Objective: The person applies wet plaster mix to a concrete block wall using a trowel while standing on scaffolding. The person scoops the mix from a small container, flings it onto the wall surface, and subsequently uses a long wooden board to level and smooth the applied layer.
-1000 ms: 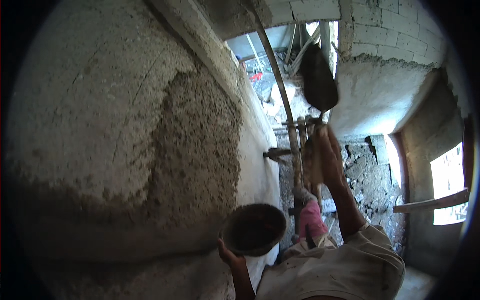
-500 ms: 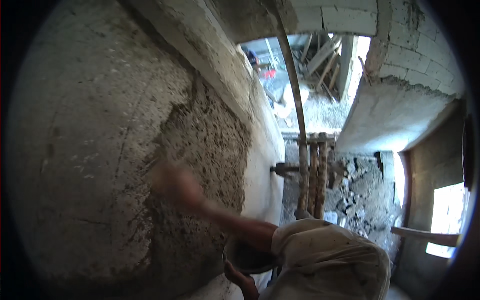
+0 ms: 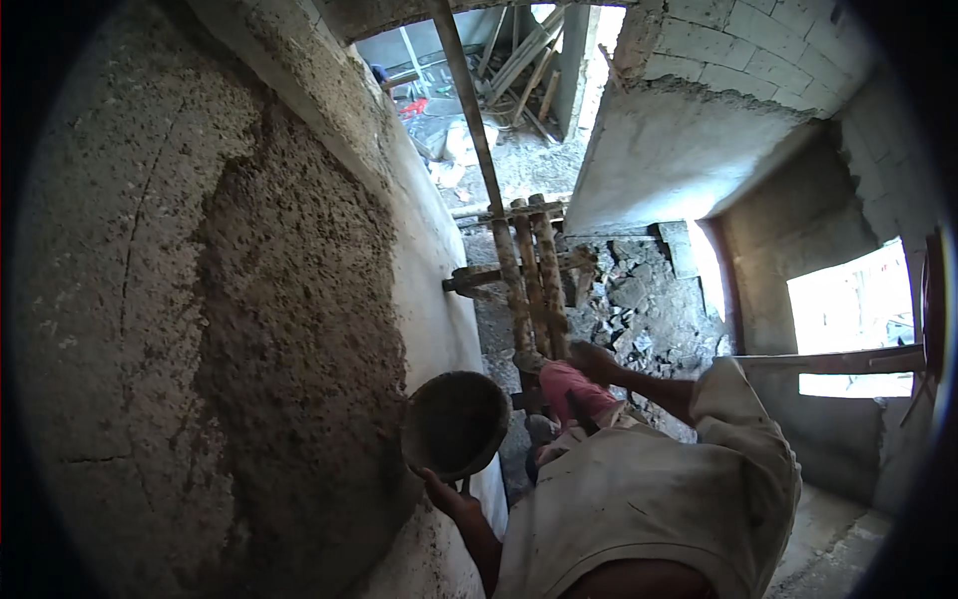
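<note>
My left hand [image 3: 451, 496] grips the lower rim of a round dark bowl [image 3: 456, 424], which is tilted so its hollow inside shows. The bowl is close beside the wall with a patch of rough, wet-looking mortar [image 3: 299, 299]. My right hand [image 3: 596, 363] is away from the wall, above a pink cloth [image 3: 576, 393] near my body. Its fingers are dark and unclear, so whether it holds anything is hidden. A pale shirt [image 3: 639, 499] covers my torso and right upper arm.
Wooden poles [image 3: 534, 280] form a platform ahead, with a long pole [image 3: 469, 110] rising from it. Broken rubble [image 3: 639, 290] lies below. A wooden beam [image 3: 828, 359] crosses a bright window at right. Planks [image 3: 524, 65] lean beyond the far opening.
My right hand has left the mortar patch and swung right, toward my body. The bowl, largely hidden behind my arm before, now shows fully in my left hand. The view has shifted right.
</note>
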Action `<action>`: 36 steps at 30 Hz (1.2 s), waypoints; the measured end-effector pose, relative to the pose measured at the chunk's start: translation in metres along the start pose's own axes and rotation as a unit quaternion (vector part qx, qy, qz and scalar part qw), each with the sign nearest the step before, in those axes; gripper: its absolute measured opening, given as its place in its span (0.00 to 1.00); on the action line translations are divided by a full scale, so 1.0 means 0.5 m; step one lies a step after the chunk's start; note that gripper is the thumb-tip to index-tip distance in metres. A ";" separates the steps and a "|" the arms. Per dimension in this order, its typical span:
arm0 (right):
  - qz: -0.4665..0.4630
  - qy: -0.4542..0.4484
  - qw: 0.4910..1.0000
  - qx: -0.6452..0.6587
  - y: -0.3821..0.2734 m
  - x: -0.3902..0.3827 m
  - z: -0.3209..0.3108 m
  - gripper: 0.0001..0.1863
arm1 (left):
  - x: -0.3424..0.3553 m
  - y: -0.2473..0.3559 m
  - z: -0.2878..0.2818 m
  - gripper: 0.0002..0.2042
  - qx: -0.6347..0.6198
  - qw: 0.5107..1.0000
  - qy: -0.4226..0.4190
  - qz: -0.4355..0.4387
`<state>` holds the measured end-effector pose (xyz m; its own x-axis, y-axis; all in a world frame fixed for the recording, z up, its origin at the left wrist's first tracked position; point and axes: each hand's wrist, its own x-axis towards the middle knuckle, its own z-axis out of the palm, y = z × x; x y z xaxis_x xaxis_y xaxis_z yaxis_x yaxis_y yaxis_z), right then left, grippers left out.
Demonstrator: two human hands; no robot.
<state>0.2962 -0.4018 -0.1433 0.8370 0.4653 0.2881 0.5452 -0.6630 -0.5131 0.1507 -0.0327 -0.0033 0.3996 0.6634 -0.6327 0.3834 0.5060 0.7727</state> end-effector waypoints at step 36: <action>0.776 0.328 0.454 0.288 0.297 0.110 -0.283 0.15 | 0.260 0.180 1.283 0.30 0.192 0.922 -0.289 -0.172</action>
<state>0.4302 -0.5578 -0.0892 0.1278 -0.7016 -0.7010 -0.6712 0.4592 -0.5819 0.7711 -0.2545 -0.0497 0.5337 0.0388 -0.8448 0.7927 0.3250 0.5157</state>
